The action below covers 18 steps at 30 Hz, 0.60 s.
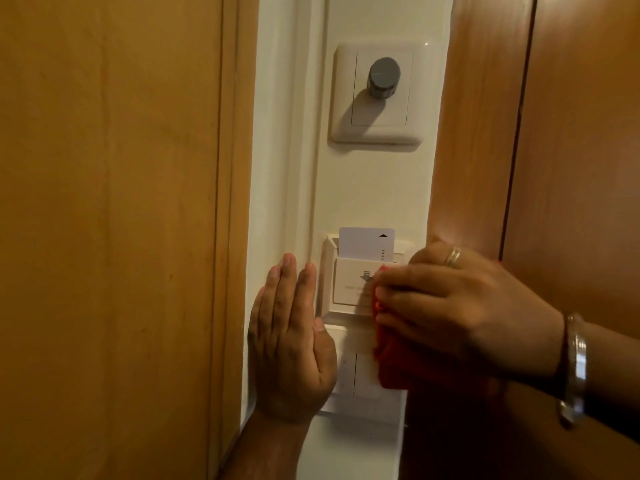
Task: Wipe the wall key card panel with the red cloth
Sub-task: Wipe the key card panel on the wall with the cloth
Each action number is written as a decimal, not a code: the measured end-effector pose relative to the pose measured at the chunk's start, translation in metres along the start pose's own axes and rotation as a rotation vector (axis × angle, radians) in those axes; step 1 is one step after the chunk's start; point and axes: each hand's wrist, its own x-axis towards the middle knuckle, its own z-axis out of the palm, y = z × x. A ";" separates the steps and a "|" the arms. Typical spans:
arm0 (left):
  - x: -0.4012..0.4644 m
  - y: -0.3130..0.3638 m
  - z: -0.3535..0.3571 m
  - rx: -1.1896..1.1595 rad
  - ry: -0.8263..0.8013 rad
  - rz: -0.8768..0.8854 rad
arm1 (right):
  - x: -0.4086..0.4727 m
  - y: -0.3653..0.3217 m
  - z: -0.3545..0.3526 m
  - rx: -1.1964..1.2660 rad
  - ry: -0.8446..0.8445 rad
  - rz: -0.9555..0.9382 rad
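The key card panel (349, 289) is seen low in the centre of the frame, mounted on a narrow strip of white wall (374, 188) between two wooden surfaces, with a white key card (365, 242) standing upright in its slot. The red cloth (391, 358) is pressed against the panel's right side by the right hand (460, 306), whose fingers are curled close together over the bunched fabric; a ring and a metal bangle (575, 368) are worn on that hand and wrist. The left hand (294, 341) is laid flat on the wall just left of the panel, fingers straight and together, holding nothing. The wiping is judged to be under way rather than finished: only the right part of the face is covered by cloth, while the left part, with its arrow mark, the top edge and the card remain exposed. Whether those parts have been wiped cannot be told. A dimmer knob plate (377, 93) in the upper centre is left untouched by either hand.
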 end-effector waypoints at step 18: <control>0.000 -0.001 0.000 -0.010 0.012 0.004 | -0.019 0.000 0.016 0.025 0.164 0.019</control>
